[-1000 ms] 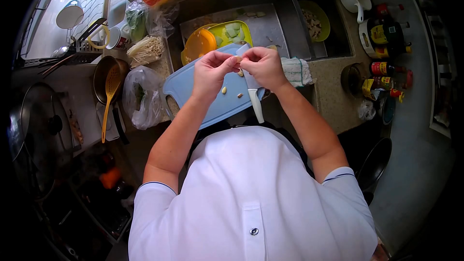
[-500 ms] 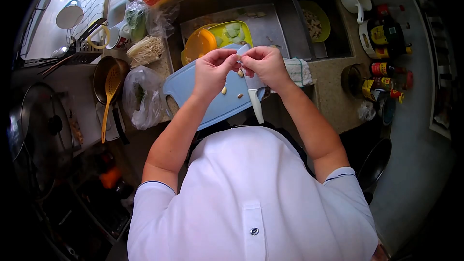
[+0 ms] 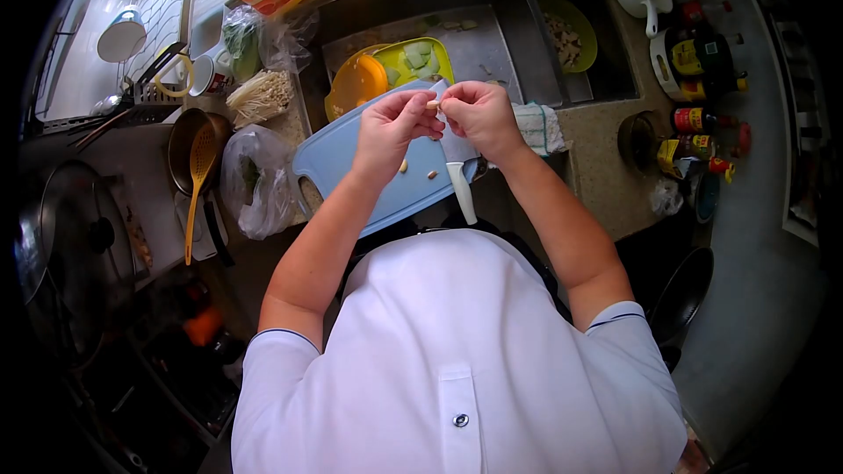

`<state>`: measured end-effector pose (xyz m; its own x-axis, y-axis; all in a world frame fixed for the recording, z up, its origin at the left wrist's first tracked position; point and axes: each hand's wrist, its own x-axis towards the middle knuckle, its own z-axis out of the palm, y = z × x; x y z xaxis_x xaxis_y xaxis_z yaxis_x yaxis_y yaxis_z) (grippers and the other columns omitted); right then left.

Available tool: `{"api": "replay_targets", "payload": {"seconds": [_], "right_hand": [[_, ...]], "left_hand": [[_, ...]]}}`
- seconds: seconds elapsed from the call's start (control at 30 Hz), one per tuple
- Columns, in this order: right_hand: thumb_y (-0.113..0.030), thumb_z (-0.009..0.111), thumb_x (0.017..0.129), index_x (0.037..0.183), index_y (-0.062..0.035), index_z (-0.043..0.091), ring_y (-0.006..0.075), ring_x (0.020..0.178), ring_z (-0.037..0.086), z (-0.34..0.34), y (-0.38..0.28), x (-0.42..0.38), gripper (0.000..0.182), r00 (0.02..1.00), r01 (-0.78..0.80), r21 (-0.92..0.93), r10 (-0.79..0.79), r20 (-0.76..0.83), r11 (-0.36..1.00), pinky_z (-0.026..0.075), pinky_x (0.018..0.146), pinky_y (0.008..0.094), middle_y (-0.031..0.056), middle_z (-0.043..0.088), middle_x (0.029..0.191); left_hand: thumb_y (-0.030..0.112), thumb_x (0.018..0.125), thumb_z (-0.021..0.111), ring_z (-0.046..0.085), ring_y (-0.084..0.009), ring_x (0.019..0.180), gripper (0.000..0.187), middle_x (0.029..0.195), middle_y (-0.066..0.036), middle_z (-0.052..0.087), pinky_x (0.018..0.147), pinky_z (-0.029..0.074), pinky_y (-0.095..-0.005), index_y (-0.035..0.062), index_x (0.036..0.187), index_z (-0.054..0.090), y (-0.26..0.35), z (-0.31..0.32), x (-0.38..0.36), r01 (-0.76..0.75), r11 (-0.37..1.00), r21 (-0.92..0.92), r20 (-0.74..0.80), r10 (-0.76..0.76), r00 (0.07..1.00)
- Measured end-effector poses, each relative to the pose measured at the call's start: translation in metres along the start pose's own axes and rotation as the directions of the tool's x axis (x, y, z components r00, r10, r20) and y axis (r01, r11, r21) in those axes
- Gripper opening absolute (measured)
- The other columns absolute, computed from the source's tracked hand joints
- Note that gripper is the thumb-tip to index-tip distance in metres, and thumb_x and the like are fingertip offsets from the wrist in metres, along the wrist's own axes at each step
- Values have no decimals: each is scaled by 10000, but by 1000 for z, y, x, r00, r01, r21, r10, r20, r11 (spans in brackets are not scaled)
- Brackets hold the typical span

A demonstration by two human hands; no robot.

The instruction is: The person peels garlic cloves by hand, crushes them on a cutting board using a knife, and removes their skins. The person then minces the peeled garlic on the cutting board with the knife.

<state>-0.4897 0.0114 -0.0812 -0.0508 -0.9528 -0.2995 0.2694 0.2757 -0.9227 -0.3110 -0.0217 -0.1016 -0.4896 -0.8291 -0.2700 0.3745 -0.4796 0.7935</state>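
My left hand point(image 3: 386, 130) and my right hand point(image 3: 485, 118) meet above the far part of a blue cutting board point(image 3: 338, 162). Their fingertips pinch a small pale garlic clove point(image 3: 433, 104) between them. A peeled-looking clove point(image 3: 403, 165) and a small brownish piece point(image 3: 432, 174) lie on the board below. Along the board's right side lies a kitchen knife point(image 3: 461, 191), its white handle toward my body and part of its blade hidden behind my right hand.
Beyond the board, a sink point(image 3: 518, 44) holds a yellow-green tray point(image 3: 444, 57) of pale green pieces and an orange colander point(image 3: 347, 88). Enoki mushrooms point(image 3: 261, 96) and a plastic bag point(image 3: 255, 184) lie left. A cloth point(image 3: 537, 127) and bottles point(image 3: 694, 120) are right.
The clove shows more clearly between my fingertips, and my fingers have shifted slightly around it. A clove visible under my hands before is now hidden. The view has moved a little.
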Motion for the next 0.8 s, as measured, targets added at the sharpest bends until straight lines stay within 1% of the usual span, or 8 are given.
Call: {"api": "replay_targets", "payload": {"seconds": [0.1,0.27,0.5,0.53,0.6,0.63,0.7,0.8], "right_hand": [[-51,672,910,866,-10,701,51,568,556,-4,3,0,67,1000,-15,33,14,23,999,442,519,200,-6,631,705],[-58,652,934,914,-5,697,64,571,558,-8,3,2,72,999,-19,94,14,45,995,444,529,201,5,627,715],[-97,707,930,955,6,721,120,653,613,-28,6,24,107,982,69,91,-52,-179,993,506,593,263,35,655,767],[-88,707,926,959,0,731,130,685,623,-33,4,29,97,810,371,-615,-567,-152,696,515,621,269,49,671,804],[-35,708,878,977,-33,766,228,723,684,-38,4,29,115,699,364,-913,-702,136,185,529,634,312,114,719,919],[-35,708,878,977,-33,766,228,723,684,-35,3,26,115,699,364,-913,-702,136,185,529,634,312,114,719,919],[-32,696,917,1040,-5,756,140,843,674,-21,2,17,138,891,357,-624,-454,5,695,539,745,263,81,716,929],[-24,698,917,1043,-2,756,127,840,680,-10,2,11,140,933,344,-427,-356,56,836,547,733,259,70,723,939]], "left_hand": [[119,1012,637,712,-187,822,225,985,-122,720,765,604,-351,-61,1139,681,3,-1,-2,-14,999,44,74,11,997],[150,1025,619,704,-182,803,234,972,-105,720,741,588,-332,-42,1140,687,-2,-9,0,112,975,-194,96,-95,991],[137,1032,595,712,-192,810,246,970,-115,718,757,596,-339,-42,1186,662,8,-4,-1,145,963,-229,50,-137,989],[128,1030,591,718,-200,823,250,981,-124,718,765,602,-345,-44,1201,653,9,-4,0,144,963,-229,49,-137,989],[119,1029,586,724,-209,836,256,992,-133,719,773,609,-350,-46,1216,643,10,-2,2,146,962,-230,52,-138,989],[111,1025,588,728,-218,850,260,1006,-142,718,782,614,-354,-47,1225,637,10,-3,2,159,962,-222,53,-151,987],[103,1021,590,732,-228,864,264,1019,-151,718,792,619,-357,-48,1233,631,9,-4,1,171,961,-217,50,-164,985],[98,1017,596,738,-243,892,278,1044,-163,718,791,629,-362,-50,1250,624,6,-3,2,148,971,-188,42,-143,989]]}}
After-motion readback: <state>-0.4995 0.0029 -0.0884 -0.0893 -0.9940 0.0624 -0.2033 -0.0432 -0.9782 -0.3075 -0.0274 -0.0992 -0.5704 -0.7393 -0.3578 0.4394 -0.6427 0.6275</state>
